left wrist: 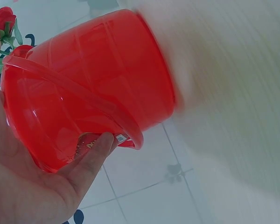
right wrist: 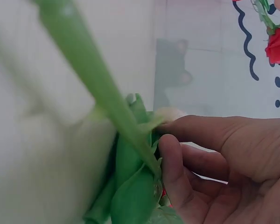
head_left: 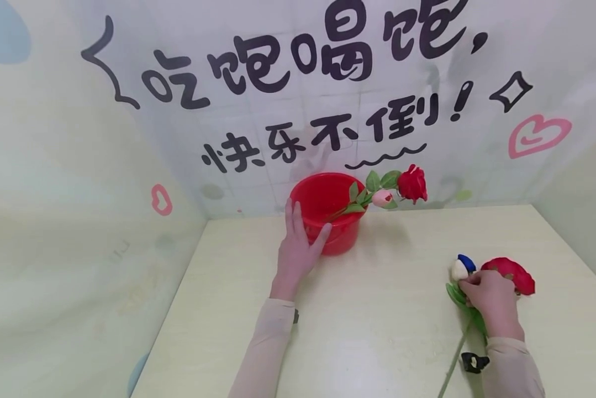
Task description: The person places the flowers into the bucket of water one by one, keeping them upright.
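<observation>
A red plastic bucket (head_left: 344,237) with a handle (left wrist: 79,91) stands at the back of the table. My left hand (head_left: 296,251) grips its near left side, thumb in front and fingers round the left. Inside the bucket leans a stem bearing a red rose (head_left: 413,183) and a pink bud (head_left: 382,198), both out over the right rim. At the right, my right hand (head_left: 494,298) pinches a blue and white flower (head_left: 460,269) just under its head. Its green stem (right wrist: 91,79) and leaves (right wrist: 133,186) show in the right wrist view; the fingertips are partly hidden.
A large red flower (head_left: 513,273) lies just beyond my right hand, partly covered by it. The pale table (head_left: 357,331) is bounded by a printed wall sheet (head_left: 258,193) at the back and sheets at both sides.
</observation>
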Available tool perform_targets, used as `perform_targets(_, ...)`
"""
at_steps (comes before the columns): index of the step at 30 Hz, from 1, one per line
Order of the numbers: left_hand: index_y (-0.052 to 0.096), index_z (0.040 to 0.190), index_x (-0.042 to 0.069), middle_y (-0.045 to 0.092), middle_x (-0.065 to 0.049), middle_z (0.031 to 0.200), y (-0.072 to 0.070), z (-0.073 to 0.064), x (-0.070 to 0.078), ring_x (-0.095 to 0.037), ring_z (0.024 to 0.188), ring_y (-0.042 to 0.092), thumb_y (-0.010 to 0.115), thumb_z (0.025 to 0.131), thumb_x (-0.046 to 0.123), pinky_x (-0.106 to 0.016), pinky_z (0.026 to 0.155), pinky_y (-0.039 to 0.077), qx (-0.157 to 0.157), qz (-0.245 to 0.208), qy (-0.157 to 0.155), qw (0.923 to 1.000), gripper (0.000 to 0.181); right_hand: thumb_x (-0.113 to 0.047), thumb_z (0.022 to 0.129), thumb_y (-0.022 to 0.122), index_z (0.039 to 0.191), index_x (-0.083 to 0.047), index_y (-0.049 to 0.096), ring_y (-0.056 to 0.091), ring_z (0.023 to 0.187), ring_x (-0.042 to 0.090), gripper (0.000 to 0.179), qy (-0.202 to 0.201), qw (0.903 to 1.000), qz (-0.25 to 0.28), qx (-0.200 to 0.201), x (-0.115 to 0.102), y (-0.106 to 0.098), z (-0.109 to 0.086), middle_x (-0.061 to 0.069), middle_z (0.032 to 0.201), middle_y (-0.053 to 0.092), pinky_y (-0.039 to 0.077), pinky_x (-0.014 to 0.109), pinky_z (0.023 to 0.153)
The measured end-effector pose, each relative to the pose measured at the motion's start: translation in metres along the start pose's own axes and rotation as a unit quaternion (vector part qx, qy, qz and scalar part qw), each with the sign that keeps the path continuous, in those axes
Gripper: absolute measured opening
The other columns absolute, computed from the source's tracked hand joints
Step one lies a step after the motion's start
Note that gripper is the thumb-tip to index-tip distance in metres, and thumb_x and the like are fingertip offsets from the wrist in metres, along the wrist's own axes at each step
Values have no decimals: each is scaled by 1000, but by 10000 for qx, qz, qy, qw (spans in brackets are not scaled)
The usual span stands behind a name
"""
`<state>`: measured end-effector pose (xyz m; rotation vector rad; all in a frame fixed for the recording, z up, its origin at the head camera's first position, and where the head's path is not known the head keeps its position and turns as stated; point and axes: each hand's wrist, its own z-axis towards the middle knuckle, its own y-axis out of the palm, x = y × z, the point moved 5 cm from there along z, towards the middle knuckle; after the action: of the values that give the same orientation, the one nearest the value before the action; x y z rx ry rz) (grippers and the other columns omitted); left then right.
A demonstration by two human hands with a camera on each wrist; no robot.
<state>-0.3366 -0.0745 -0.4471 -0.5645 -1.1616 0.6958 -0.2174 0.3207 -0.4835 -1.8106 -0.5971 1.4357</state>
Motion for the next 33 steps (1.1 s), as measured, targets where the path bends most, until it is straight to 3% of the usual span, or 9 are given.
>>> perform_targets(5, 0, 171, 25, 9, 4, 175, 0, -1, 0, -32, 114, 68, 66, 95, 66, -47, 90, 62, -4, 25, -28, 10000, 109, -19, 100, 67, 100, 11, 71, 58, 77, 31, 30, -91, 10000, 36, -11, -4, -6, -1, 5, 68, 65, 43, 35, 60)
perform_targets(15, 1, 171, 23, 10, 2, 175, 0, -3, -1, -31, 111, 69, 66, 95, 65, -47, 90, 63, 33, 18, 18, 10000, 109, -24, 101, 67, 105, 9, 73, 61, 77, 27, 34, -675, 9970, 61, 376, -23, -27, -5, 14, 84, 73, 45, 33, 63)
perform_targets(21, 1, 171, 23, 11, 2, 175, 0, -2, 0, -30, 107, 70, 65, 95, 66, -46, 90, 63, 15, 33, 35, 10000, 108, -29, 104, 67, 116, 10, 71, 61, 82, 28, 41, -555, 9977, 262, 305, -30, -34, -5, 20, 97, 73, 49, 32, 63)
perform_targets(28, 0, 171, 24, 13, 1, 174, -1, -3, 1, -29, 109, 69, 66, 95, 66, -45, 90, 63, 7, 9, 20, 10000, 109, -34, 104, 66, 115, 5, 74, 61, 78, 16, 42, -743, 9934, 408, 768, -42, -42, -8, 16, 97, 75, 47, 33, 66)
perform_targets(33, 0, 171, 23, 12, 1, 175, -3, -2, 3, -30, 109, 69, 67, 95, 64, -46, 91, 62, 29, 17, 9, 10000, 109, -42, 104, 65, 123, 1, 73, 58, 71, 7, 48, -670, 9898, 859, 916, -48, -49, -11, 10, 97, 74, 55, 30, 55)
